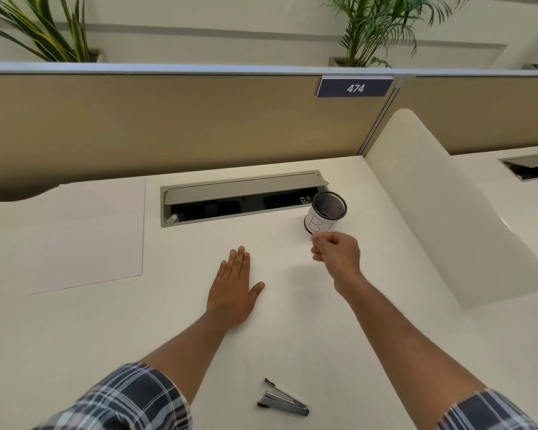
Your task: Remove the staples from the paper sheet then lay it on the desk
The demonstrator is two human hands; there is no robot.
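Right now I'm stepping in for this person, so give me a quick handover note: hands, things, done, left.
Left hand: open, flat on the desk, holding nothing.
Right hand: fingers pinched shut just in front of the mesh cup; whether they hold anything is too small to tell.
Paper sheet: lying flat on the desk, far left.
Stapler: near edge, untouched.
Done: sheet appears laid down.
Left: possibly dropping a pulled staple into the cup; staples on the sheet cannot be checked.

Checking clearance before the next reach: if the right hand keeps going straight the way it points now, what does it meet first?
Most likely the mesh cup. The right hand, fingers pinched shut, sits just short of the cup's labelled side; depth is unclear, so it may be touching.
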